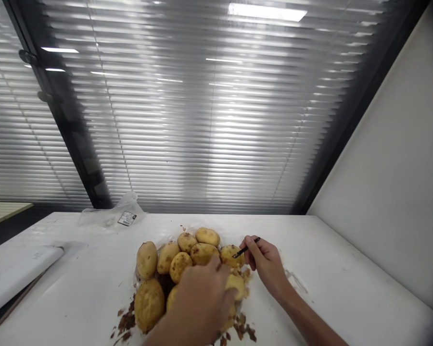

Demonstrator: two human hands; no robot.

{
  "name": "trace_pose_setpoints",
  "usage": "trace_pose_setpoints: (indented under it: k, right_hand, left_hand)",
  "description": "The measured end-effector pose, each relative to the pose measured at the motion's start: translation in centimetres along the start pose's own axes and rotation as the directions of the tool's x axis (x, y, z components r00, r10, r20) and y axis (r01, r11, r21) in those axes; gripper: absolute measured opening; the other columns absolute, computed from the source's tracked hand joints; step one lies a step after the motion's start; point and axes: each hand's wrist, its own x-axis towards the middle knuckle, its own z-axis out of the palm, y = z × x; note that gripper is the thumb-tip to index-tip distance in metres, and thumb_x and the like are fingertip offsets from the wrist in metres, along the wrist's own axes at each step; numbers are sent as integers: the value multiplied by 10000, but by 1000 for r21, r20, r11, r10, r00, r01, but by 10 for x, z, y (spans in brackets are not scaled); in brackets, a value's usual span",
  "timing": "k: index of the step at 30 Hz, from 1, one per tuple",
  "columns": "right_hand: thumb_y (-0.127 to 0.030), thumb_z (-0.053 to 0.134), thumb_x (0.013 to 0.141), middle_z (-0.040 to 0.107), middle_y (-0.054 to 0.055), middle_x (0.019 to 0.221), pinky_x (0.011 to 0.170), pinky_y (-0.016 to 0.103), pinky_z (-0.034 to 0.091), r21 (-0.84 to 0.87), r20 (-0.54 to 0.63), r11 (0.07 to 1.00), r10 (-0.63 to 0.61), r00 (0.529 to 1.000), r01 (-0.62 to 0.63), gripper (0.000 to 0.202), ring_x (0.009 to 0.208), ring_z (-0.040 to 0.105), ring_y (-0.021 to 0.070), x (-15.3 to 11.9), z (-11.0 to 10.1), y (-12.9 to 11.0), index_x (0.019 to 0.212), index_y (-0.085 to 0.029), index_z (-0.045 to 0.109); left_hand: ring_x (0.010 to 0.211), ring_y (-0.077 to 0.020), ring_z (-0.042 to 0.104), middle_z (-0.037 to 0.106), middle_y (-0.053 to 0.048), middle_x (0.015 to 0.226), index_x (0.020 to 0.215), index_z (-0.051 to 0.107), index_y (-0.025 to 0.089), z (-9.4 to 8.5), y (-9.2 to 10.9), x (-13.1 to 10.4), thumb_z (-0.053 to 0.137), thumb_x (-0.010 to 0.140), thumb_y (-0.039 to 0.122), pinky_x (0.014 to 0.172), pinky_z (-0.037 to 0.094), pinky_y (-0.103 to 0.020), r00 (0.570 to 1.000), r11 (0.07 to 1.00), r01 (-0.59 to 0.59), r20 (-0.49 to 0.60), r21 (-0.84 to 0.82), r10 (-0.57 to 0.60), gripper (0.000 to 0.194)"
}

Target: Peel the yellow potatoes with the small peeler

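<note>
The left hand (202, 293) is nearest, at about 6 o'clock on the white table (346, 269). Its fingers are wrapped tight around a potato (235, 284) that looks partly peeled. Just past it, at about 4 o'clock from the pile, the right hand (265, 262) pinches a thin dark peeler (246, 249) between closed fingers. The tip points at the pile of potatoes (180, 259).

To do this well, I think the left hand should grip firmly and turn the potato bit by bit. The peeler should slide away from the fingers in short strokes.

Brown peels (124, 321) lie at 7 o'clock and 5 o'clock, close to the near edge, so they might fall off. There is lots of open table at 3 o'clock. At 9 o'clock a flat white thing (18, 271) lies by the left edge. Farther off, at 11 o'clock, is a clear plastic bag (115, 214). Behind it all hang the window blinds (209, 120).
</note>
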Motion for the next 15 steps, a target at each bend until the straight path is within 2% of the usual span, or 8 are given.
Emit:
trace_pose_setpoints:
  k: [1, 4, 7, 9, 11, 13, 15]
  right_hand:
    - [-642, 566, 864, 532, -31, 445, 400, 210, 332, -7, -11, 1000, -8, 1000, 8, 507, 376, 423, 92, 1, 0, 1, 729, -159, 640]
    - [-629, 553, 876, 536, -29, 462, 398, 218, 343, -41, -38, 999, -38, 999, 37, 493, 382, 422, 99, 4, -2, 2, 734, -165, 639]
    - [-592, 503, 917, 596, -2, 536, 411, 236, 398, -125, -14, 988, -96, 995, 94, 473, 407, 477, 121, -1, -7, -6, 792, -166, 666]
    - [-523, 461, 957, 693, 45, 683, 480, 267, 481, -256, 57, 952, -155, 986, 165, 429, 479, 574, 151, -11, -14, -13, 903, -169, 697]
    - [-423, 441, 980, 757, 87, 909, 659, 329, 556, -436, 150, 860, -223, 963, 267, 357, 660, 685, 203, -27, -20, -16, 1051, -189, 702]
    - [-333, 442, 974, 744, 100, 1107, 830, 395, 555, -570, 204, 750, -265, 942, 335, 315, 929, 713, 270, -44, -23, -11, 1137, -213, 684]
    - [-283, 427, 966, 724, 100, 1173, 826, 407, 569, -633, 221, 701, -241, 945, 327, 329, 995, 708, 290, -59, -21, -1, 1190, -218, 659]
  left_hand:
    - [913, -293, 632, 614, -70, 1111, 1042, 614, 220, 4, 12, 0, 467, 915, 407, 748, 481, -433, 999, 999, -38, 37, 32, 37, 270]
    - [905, -320, 644, 602, -110, 1163, 1095, 601, 192, 18, 37, 2, 504, 905, 358, 729, 505, -461, 994, 990, -39, 107, 134, 25, 270]
    - [873, -312, 655, 609, -116, 1158, 1102, 595, 193, 27, 38, -2, 504, 886, 285, 717, 517, -461, 997, 987, -9, 74, 159, -3, 252]
    - [828, -301, 657, 625, -92, 1107, 1034, 612, 222, 30, 24, -11, 424, 910, 290, 694, 516, -470, 1000, 987, 12, -19, 163, -9, 235]
    - [795, -285, 650, 644, -63, 993, 938, 626, 242, 33, 6, -24, 377, 929, 318, 675, 511, -458, 985, 988, 21, -170, 154, 6, 260]
    - [720, -247, 639, 647, -52, 914, 920, 633, 243, 35, -12, -36, 378, 932, 337, 619, 495, -406, 922, 990, 24, -385, 139, 32, 272]
    - [650, -208, 614, 628, -31, 812, 863, 629, 240, 38, -25, -44, 378, 940, 331, 572, 461, -359, 858, 993, 1, -509, 122, 62, 277]
